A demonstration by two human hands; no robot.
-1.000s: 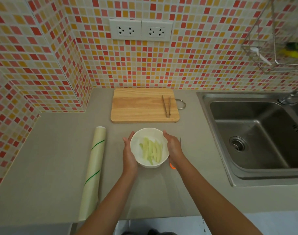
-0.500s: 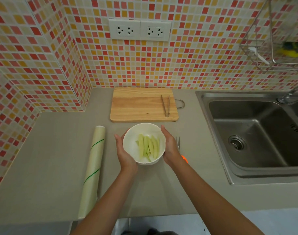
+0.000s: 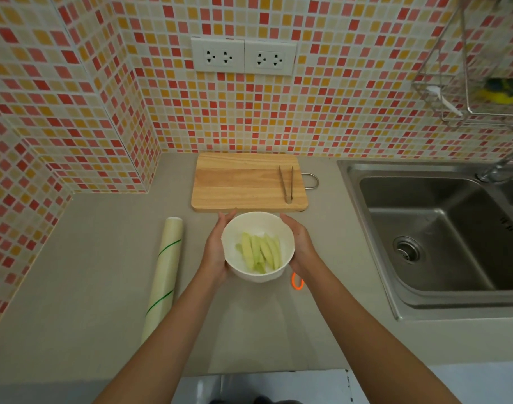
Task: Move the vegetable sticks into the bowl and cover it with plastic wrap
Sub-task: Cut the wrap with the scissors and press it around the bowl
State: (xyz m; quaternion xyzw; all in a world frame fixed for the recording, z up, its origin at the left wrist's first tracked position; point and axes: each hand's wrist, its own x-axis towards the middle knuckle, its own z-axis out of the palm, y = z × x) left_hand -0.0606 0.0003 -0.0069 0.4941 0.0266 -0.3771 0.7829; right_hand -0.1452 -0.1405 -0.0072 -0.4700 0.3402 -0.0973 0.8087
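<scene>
A white bowl (image 3: 243, 228) holds several pale green vegetable sticks (image 3: 261, 252). My left hand (image 3: 215, 249) grips its left side and my right hand (image 3: 300, 246) grips its right side. The bowl is just in front of the wooden cutting board (image 3: 243, 182); whether it rests on the counter or is lifted I cannot tell. A roll of plastic wrap (image 3: 165, 275) with green stripes lies on the counter to the left of my left arm. A sheet of clear wrap seems to lie flat on the counter under my arms.
Metal tongs (image 3: 287, 183) lie on the board's right end. An orange-handled tool (image 3: 297, 282) peeks out beside my right wrist. A steel sink (image 3: 441, 237) fills the right side. A wire rack (image 3: 482, 91) hangs on the tiled wall.
Both hands have carried the bowl away from me, toward the cutting board and slightly left. The orange-handled tool is more exposed.
</scene>
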